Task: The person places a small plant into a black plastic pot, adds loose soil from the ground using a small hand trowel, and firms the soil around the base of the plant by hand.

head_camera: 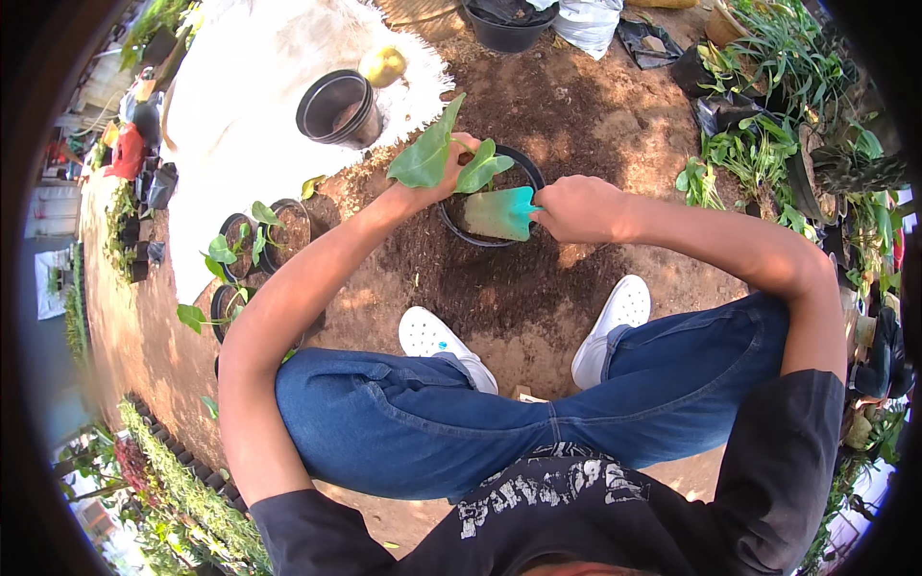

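Note:
My right hand (582, 209) grips a small green hand trowel (504, 214) by its handle, with the soil-smeared blade over a round black plastic pot (534, 167). At the far side of that pot, my left hand (455, 162) pinches the stem of a young plant with broad green leaves (426, 153). The leaves cover part of the fingers and the stem, so its lower end is hidden. Dark soil (475, 288) lies scattered on the ground around the pot, in front of my white clogs (439, 338).
Nested black pots (340, 109) and a yellow-green round fruit (383, 66) rest on a white woven sheet (238, 137). Potted seedlings (229, 248) stand beside my left arm. A black tub (510, 27) sits at the back; uprooted leafy plants (753, 155) lie right.

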